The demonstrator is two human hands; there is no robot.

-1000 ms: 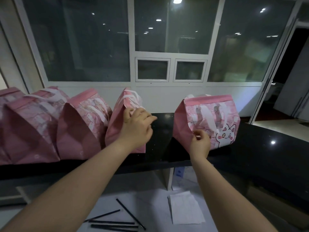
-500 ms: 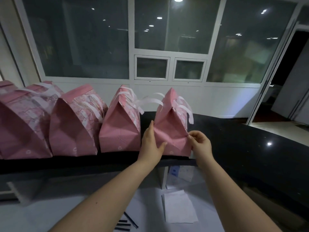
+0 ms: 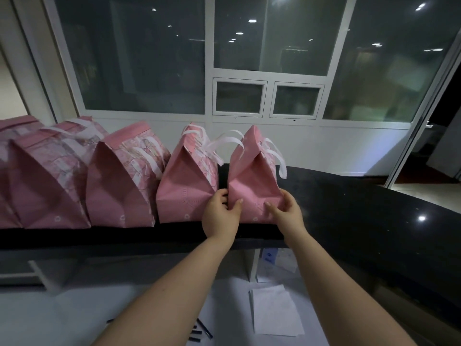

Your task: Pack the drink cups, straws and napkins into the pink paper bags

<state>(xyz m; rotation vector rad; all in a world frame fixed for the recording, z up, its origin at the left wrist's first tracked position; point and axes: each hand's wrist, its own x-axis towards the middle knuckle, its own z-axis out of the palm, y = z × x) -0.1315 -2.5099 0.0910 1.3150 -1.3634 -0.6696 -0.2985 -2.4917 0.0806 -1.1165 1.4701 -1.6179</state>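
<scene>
I hold the end pink bag [image 3: 252, 181] between my hands on the black counter [image 3: 349, 196], left hand [image 3: 220, 214] pinching its left edge, right hand [image 3: 288, 214] gripping its right corner; best, I judge, to nudge it upright against the neighbouring bag [image 3: 187, 188] beyond my left hand.

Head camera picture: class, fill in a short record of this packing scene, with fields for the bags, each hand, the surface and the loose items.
bags: at least five pink paper bags with white handles in a row, tops closed, leftmost cut off by the frame
held bag: rightmost pink paper bag, upright
left hand: grips the held bag's lower left edge
right hand: grips its lower right corner
surface: glossy black counter
loose items: white paper sheet and thin black straws on a white table below
</scene>
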